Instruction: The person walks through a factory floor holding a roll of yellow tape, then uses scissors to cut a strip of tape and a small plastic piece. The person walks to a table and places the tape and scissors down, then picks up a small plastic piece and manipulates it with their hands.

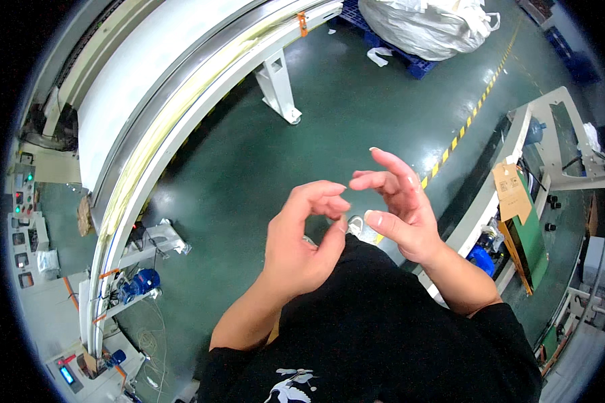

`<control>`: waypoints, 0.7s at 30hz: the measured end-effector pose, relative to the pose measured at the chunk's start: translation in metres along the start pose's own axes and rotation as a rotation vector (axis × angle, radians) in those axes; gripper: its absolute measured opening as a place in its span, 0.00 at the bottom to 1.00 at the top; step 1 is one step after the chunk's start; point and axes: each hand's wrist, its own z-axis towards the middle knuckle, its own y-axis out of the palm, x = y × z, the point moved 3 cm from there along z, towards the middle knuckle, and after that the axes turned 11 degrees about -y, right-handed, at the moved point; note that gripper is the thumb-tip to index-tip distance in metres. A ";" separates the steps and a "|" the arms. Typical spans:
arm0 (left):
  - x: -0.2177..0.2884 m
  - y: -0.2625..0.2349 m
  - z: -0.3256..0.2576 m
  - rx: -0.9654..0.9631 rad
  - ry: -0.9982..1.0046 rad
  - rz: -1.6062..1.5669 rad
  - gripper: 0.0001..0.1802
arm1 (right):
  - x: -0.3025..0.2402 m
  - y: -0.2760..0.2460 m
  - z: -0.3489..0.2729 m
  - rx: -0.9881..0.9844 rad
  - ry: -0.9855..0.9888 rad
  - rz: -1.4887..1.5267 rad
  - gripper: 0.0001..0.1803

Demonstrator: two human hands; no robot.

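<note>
In front of my black shirt [383, 329], both hands are raised over the green floor, palms turned toward each other. My left hand [301, 235] has its fingers bent and its thumb apart from them, and I see nothing in its grip. A little to the right, my right hand [405, 211] is held with spread, loosely curved fingers and the thumb pointing left. It also appears to hold nothing. A narrow gap separates the fingertips of the two hands. Beyond them, a light-coloured shoe [357, 227] partly shows between my wrists.
A long machine bed [131, 168] with yellowish strands along its edge curves down the left, with a blue motor [140, 283] below. On the right stands a machine frame [480, 201] with a brown cardboard tag [511, 193]. A large white sack [427, 27] rests on a blue pallet [420, 67].
</note>
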 end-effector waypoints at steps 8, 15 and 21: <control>-0.011 0.001 -0.003 -0.095 -0.008 0.021 0.24 | 0.002 0.007 0.002 0.035 -0.058 -0.347 0.31; -0.022 0.001 -0.003 -0.167 -0.278 -0.279 0.28 | 0.006 0.007 0.001 0.065 -0.121 -0.471 0.27; -0.046 -0.012 0.003 0.056 -0.391 -0.127 0.30 | -0.001 -0.004 0.013 0.068 -0.040 -0.242 0.37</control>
